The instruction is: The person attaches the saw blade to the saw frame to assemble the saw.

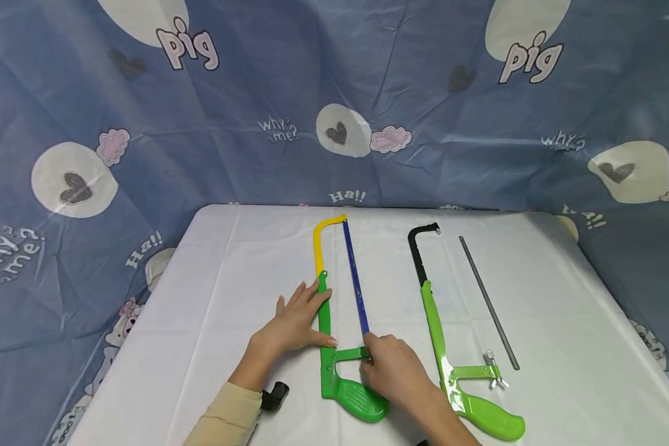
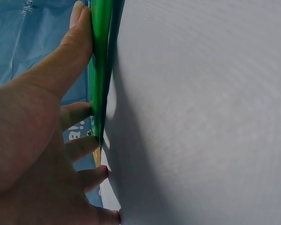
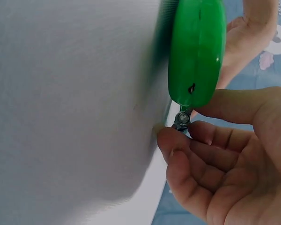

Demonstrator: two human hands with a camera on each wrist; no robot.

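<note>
A hacksaw with a green and yellow frame [image 1: 324, 319] lies on the white table, its blue blade [image 1: 355, 279] running from the yellow tip down to the right hand. My left hand [image 1: 290, 322] rests on the green part of the frame, fingers spread and thumb lower down. In the left wrist view, that thumb and the fingertips touch the frame [image 2: 101, 61]. Beside the green handle [image 3: 196, 51], my right hand [image 1: 397, 367] pinches the small metal wing nut [image 3: 182, 118] at the blade's near end. The fingers hide most of the nut.
To the right lies a second hacksaw frame [image 1: 436, 328], light green and black, with its own wing nut [image 1: 498, 383]. A loose grey blade [image 1: 487, 300] lies beyond it. A blue patterned cloth [image 1: 290, 80] hangs behind the table [image 1: 245, 260].
</note>
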